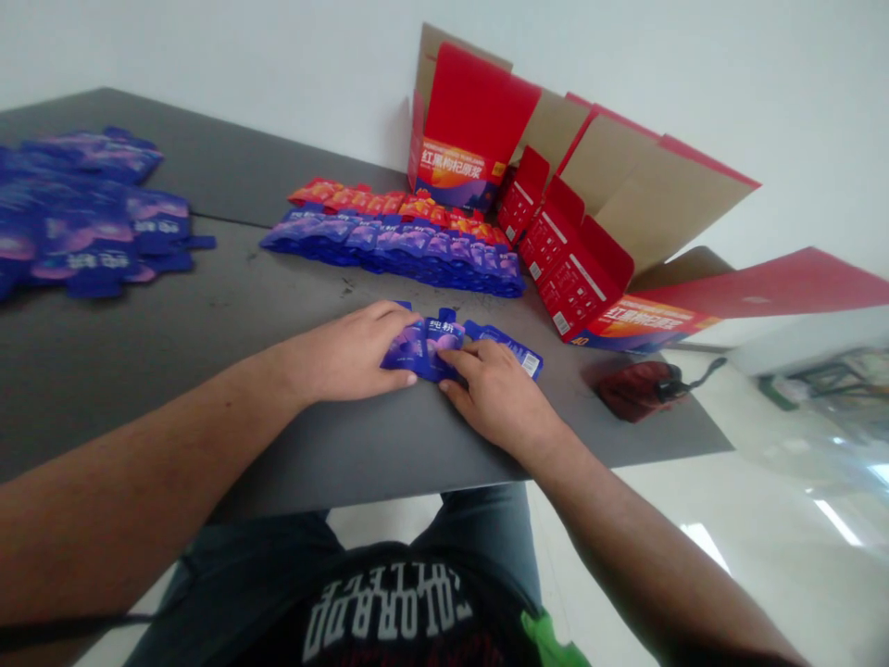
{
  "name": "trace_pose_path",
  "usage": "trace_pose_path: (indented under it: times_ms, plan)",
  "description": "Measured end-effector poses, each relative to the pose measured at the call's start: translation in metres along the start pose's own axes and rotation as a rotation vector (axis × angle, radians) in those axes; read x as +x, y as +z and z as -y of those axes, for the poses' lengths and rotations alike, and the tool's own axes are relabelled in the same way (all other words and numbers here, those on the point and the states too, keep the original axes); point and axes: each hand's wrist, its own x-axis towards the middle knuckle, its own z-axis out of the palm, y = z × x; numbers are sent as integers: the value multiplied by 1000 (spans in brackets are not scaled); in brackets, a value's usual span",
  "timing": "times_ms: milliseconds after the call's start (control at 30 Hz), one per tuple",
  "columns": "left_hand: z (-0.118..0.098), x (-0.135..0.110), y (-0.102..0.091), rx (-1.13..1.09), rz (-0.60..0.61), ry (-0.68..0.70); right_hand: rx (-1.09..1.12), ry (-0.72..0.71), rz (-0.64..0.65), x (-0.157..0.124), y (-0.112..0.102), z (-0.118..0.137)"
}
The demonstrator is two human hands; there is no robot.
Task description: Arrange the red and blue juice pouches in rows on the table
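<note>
Several blue-purple pouches [444, 345] lie in a short overlapping row on the grey table in front of me. My left hand [351, 354] holds the left end of this row, fingers over the top and thumb along the lower edge. From the right, my right hand [496, 389] grips the pouches with thumb and index finger at their lower part. One pouch beneath that hand shows its back with a white barcode label [532, 362]. My palms and fingers hide parts of the row.
Behind my hands lie long rows of blue pouches [395, 243] and red pouches [361, 199]. Open red cartons [576, 269] stand at the back right. A loose pile of blue pouches [90, 222] is at far left. A dark red bag [635, 391] sits near the table's right edge.
</note>
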Motion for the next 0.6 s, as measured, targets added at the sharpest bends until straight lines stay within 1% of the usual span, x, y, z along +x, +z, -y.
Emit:
trace_pose_path:
  times_ms: [133, 333, 433, 500, 567, 600]
  plan:
    - [1, 1, -1, 16, -5, 13, 7, -19, 34, 1, -4, -6]
    - [-7, 3, 5, 6, -7, 55, 24, -110, 62, 10, -4, -9]
    - [-7, 4, 8, 13, -13, 69, 67, -145, 44, 9, -10, -21]
    - [-6, 3, 8, 24, -14, 81, 57, -93, -27, 5, -18, -40]
    - [-6, 3, 8, 36, -10, 84, -18, 40, -93, -1, -24, -65]
    - [-5, 3, 8, 43, -8, 84, -58, 108, -82, -4, -26, -78]
